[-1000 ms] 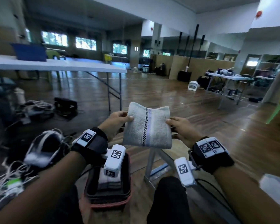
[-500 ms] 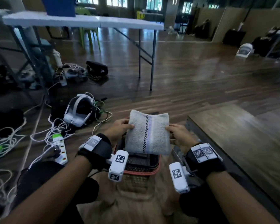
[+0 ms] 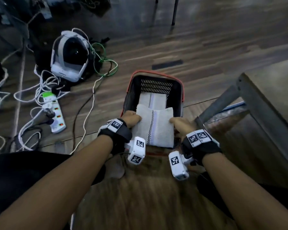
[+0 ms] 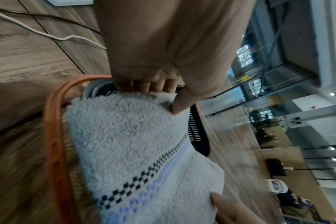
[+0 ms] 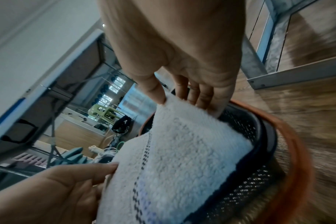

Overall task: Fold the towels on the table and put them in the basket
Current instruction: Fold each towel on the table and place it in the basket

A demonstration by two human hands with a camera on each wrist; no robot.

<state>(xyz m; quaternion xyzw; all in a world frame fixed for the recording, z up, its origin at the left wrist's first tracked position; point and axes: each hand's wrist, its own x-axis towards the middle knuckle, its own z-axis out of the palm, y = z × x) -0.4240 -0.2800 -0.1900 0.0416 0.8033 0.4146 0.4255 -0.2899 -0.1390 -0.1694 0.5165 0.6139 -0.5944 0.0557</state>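
- White terry, the folded towel [image 3: 154, 128] has a dark checked stripe and a pale lilac band running along it; it is held over the near half of the basket [image 3: 179, 93], partly down inside the rim.
- Left hand [image 3: 131, 118] pinches the towel's left edge, thumb on top and fingers curled beneath, its grip clamped on the cloth.
- Right hand [image 3: 181, 126] pinches the right edge the same way, thumb above and fingers under, grip likewise clamped on the towel.
- Black mesh with an orange-red rim, the basket stands on the wooden floor [image 3: 206, 47]; another folded towel [image 3: 152, 100] lies in its far half, partly covered by the held one.
- Far left on the floor lie a white headset [image 3: 68, 53], a power strip [image 3: 54, 112] and tangled cables [image 3: 103, 63].
- At right, the wooden surface [image 3: 276, 90] with its grey metal frame stands just beside the basket.
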